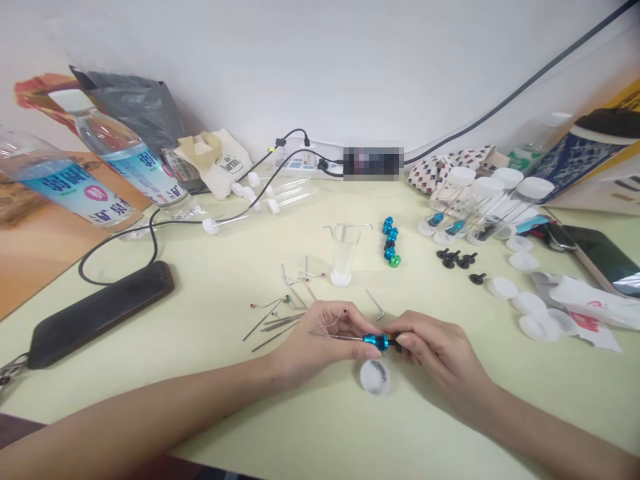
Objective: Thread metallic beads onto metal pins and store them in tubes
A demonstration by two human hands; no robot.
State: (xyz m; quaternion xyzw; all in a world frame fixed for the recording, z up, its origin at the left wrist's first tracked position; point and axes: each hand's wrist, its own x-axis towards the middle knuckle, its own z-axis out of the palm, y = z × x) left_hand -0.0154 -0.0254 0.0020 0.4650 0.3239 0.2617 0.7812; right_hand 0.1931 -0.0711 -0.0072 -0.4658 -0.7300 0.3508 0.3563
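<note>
Between the thumb and fingers of my left hand [325, 337] is a blue metal fitting [374, 342], with thin bent wires running out of it to the left. My right hand [445, 353] pinches a black thumb screw [395, 343] at the fitting's right end. Just below them, a small white cap [375, 378] holds tiny metal pieces. Left of my left hand lie several thin metal rods [280, 323] and bead-tipped wires [287, 299]. An L-shaped hex key [375, 303] lies beyond my fingers.
A clear tube [345, 253] stands mid-table. Behind it are a row of blue and green fittings [390, 241] and black thumb screws [453, 258]. White-capped tubes [487, 200] and loose caps [530, 303] are at right. Bottles [120, 147], a black power bank [103, 313] and cable are at left.
</note>
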